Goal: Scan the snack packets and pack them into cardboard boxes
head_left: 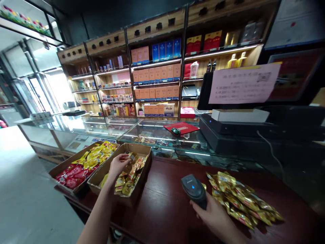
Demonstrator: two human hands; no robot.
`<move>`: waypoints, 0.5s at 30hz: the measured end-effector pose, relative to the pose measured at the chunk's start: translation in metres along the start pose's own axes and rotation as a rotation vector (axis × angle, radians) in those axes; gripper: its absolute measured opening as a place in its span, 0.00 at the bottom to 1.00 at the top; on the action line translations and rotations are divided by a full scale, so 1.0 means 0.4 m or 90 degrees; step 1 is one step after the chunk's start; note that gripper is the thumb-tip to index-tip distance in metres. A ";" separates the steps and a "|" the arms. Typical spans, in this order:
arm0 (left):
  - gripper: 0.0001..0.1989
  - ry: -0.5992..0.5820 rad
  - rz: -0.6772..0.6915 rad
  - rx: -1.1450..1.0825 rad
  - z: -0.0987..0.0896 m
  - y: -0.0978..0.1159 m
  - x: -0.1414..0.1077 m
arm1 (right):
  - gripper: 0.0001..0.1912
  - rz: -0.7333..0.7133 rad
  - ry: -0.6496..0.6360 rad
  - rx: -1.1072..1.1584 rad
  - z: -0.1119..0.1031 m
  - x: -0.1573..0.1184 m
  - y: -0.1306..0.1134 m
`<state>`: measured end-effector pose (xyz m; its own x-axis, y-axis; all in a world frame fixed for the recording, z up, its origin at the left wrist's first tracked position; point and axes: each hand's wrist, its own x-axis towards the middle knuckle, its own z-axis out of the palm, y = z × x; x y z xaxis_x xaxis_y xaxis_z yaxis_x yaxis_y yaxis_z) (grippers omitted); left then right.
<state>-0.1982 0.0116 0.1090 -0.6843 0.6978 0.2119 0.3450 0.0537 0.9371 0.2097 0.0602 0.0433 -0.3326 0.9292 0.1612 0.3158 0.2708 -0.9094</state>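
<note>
I read the black, round-headed handheld barcode scanner (193,188) as raised above the dark red wooden counter (162,200), head to my upper left, handle to the lower right, blue indicator lit. Right of it I register glossy gold-foil packets with red print (241,196), heaped flat and overlapping on the counter. To its left I have an open, oblong brown cardboard box (142,178), upright, partly filled with loose, small gold-foil packets (128,186).

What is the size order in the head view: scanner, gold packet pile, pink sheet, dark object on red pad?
1. Gold packet pile and pink sheet: too alike to rank.
2. Scanner.
3. Dark object.
</note>
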 end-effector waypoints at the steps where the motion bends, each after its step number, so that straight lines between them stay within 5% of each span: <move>1: 0.20 0.007 0.008 0.020 -0.007 -0.008 0.005 | 0.19 0.000 -0.002 0.000 0.003 0.003 -0.003; 7: 0.19 -0.018 0.044 0.057 0.028 -0.008 0.004 | 0.19 -0.009 0.018 0.008 0.008 0.006 -0.009; 15: 0.17 -0.165 0.069 0.003 0.241 0.062 -0.085 | 0.18 0.010 0.050 -0.041 -0.043 -0.023 -0.028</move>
<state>-0.1047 0.0581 0.0984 -0.4560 0.8593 0.2316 0.4105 -0.0278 0.9114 0.2247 0.0529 0.0586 -0.2581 0.9494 0.1790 0.3775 0.2697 -0.8859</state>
